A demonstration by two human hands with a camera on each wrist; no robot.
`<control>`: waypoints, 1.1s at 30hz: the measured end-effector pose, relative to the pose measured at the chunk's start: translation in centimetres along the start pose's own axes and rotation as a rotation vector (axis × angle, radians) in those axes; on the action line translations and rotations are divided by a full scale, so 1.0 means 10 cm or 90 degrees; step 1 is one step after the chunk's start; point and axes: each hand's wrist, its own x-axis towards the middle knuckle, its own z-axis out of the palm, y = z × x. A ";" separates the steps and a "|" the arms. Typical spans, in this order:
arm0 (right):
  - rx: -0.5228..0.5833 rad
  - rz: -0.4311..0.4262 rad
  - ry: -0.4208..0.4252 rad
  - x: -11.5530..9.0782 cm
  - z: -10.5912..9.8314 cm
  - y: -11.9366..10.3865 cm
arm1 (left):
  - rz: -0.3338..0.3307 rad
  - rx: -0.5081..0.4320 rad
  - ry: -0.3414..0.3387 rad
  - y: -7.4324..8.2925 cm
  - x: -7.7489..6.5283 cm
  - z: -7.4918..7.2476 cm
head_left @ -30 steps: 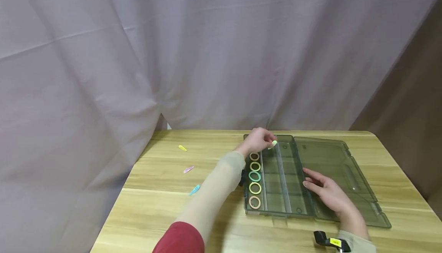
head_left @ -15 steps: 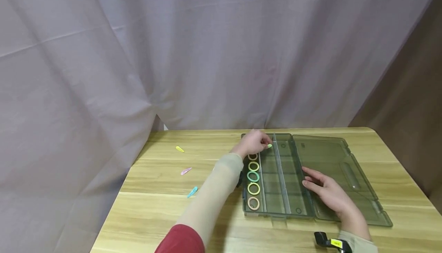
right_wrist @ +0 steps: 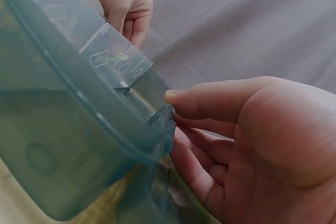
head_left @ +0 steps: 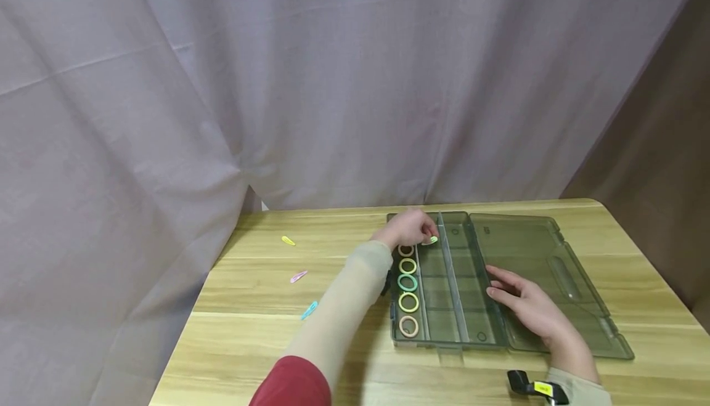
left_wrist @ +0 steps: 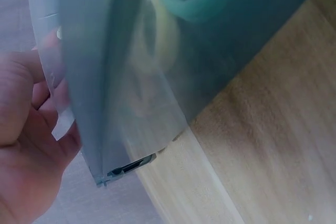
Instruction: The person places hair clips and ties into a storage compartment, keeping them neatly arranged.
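Between thumb and fingertips my left hand (head_left: 410, 227) pinches a light green hair clip (head_left: 432, 240). It is low over the rear of the middle row of a see-through dark green compartment box (head_left: 474, 316). Along the box's left row lie several hair ties, among them a mint green hair tie (head_left: 407, 291); my left hand and wrist partly cover the rear one. My right hand (head_left: 532, 310) touches the hinge side of the box with its thumb and fingers, loosely bent and apart. In the right wrist view, the box edge hides some fingertips.
The box's lid (head_left: 532, 239) lies folded out flat to the right. Left of my left arm, a yellow hair clip (head_left: 288, 241), a pink hair clip (head_left: 298, 276) and a blue hair clip (head_left: 309, 310) lie spread on the wooden table. A grey curtain (head_left: 344, 85) hangs behind.
My left hand has brought the green hair clip slightly left and lower, from beside the divider into the middle row's rear. The right hand stays at the hinge.
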 end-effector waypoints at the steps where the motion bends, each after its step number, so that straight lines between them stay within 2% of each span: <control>1: 0.001 -0.001 -0.002 0.00 0.00 0.00 | -0.005 0.005 0.001 0.00 0.00 0.00; 6: -0.003 -0.002 -0.001 -0.01 0.00 -0.01 | -0.025 0.041 0.005 0.03 0.00 0.01; 14: -0.013 -0.024 0.007 -0.02 0.04 -0.04 | -0.070 0.147 0.024 0.04 0.00 0.08; 24: -0.016 -0.046 0.005 -0.06 0.03 -0.03 | -0.092 0.166 0.029 0.09 -0.03 0.07; 33: -0.021 -0.050 0.010 -0.04 0.03 -0.03 | -0.073 0.174 0.035 0.06 -0.04 0.07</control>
